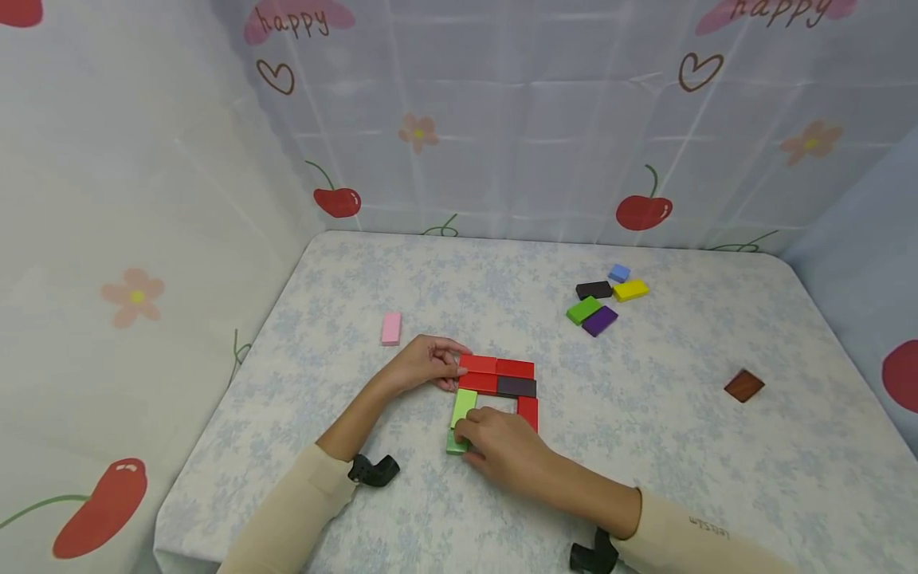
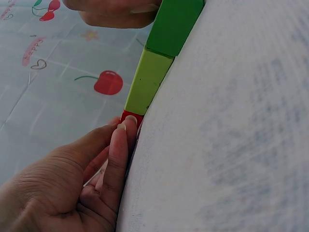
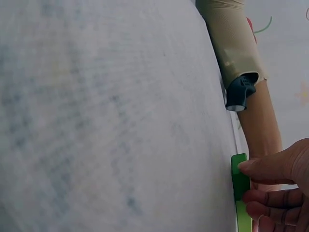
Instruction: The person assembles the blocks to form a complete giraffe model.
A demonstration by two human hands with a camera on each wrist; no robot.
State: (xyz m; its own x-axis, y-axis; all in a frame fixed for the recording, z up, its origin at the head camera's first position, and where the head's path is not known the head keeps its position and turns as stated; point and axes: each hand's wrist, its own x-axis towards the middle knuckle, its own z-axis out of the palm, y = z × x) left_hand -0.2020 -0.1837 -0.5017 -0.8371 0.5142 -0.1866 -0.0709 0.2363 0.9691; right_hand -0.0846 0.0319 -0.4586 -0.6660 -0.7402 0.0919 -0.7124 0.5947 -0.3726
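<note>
Flat blocks lie joined on the cloth in the head view. Two red blocks [image 1: 515,368] form the far row, with another red block [image 1: 477,384] and a black block [image 1: 516,387] in front. A light green block [image 1: 464,405] and a darker green block [image 2: 175,24] run nearer on the left; a red block [image 1: 527,413] lies on the right, partly behind my right hand [image 1: 505,448]. That hand pinches the darker green block between thumb and fingers. My left hand [image 1: 426,363] rests its fingertips against the left ends of the red blocks.
A pink block [image 1: 390,328] lies left of my left hand. Farther right are black [image 1: 594,290], blue [image 1: 620,273], yellow [image 1: 630,290], green [image 1: 584,310] and purple [image 1: 599,320] blocks. A brown block [image 1: 744,385] sits at far right. Printed curtains surround the table [image 1: 660,462].
</note>
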